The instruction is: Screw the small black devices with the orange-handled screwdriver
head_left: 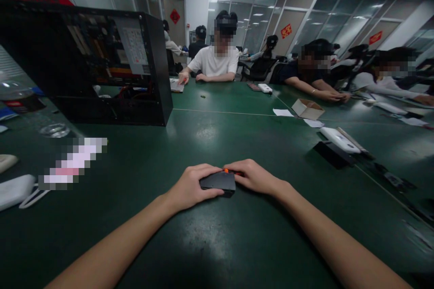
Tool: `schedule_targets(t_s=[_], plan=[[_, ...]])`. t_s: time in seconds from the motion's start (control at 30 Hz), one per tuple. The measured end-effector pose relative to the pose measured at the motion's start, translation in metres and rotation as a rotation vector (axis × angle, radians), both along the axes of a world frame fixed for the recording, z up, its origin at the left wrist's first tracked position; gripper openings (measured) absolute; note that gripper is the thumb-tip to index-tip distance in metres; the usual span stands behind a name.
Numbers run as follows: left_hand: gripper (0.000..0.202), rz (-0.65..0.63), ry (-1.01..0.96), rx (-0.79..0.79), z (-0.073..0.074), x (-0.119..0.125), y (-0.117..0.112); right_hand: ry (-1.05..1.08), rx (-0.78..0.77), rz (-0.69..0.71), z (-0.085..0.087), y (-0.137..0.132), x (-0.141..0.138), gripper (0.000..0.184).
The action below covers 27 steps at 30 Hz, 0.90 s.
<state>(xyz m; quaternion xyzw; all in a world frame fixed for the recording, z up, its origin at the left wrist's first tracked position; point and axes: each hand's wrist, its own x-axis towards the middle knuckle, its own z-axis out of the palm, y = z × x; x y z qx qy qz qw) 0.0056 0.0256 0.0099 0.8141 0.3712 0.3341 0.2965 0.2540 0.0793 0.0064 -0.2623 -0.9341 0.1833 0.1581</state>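
A dark grey, flat box-shaped block (218, 181) rests low over the green table in front of me. My left hand (194, 188) grips it from the left, thumb along the near side and fingers over the far side. On its right, my right hand (253, 176) has its fingers closed around a thin orange-and-black thing (239, 173) at the block's far right corner. A bright orange bit (226, 170) shows by the left fingertips. Most of the thin thing is hidden by the right fingers, so its kind is unclear.
An open black computer case (161, 72) stands at the left back, beside a plastic bottle (23, 104). White devices (15, 191) lie at the left edge. To the right are a white device (340, 140), a small cardboard box (308, 109) and papers. Several people sit around the tables.
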Motion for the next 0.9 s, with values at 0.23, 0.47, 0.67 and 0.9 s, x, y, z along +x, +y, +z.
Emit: schedule_targets(t_s=[0.23, 0.47, 0.67, 0.9], plan=[[0.033, 0.160, -0.236, -0.197, 0.000, 0.001, 0.004, -0.206, 0.254, -0.192, -0.003, 0.005, 0.010, 0.026], [0.061, 0.377, -0.873, -0.594, -0.006, -0.003, 0.020, -0.088, 0.137, -0.283, -0.010, 0.001, 0.006, 0.030], [0.064, 0.326, -1.004, -0.759, -0.004, -0.002, 0.021, -0.029, 0.231, -0.298, -0.001, -0.013, -0.007, 0.027], [0.061, 0.257, -0.985, -0.784, -0.002, 0.000, 0.017, 0.126, 0.202, -0.116, 0.006, -0.045, -0.037, 0.058]])
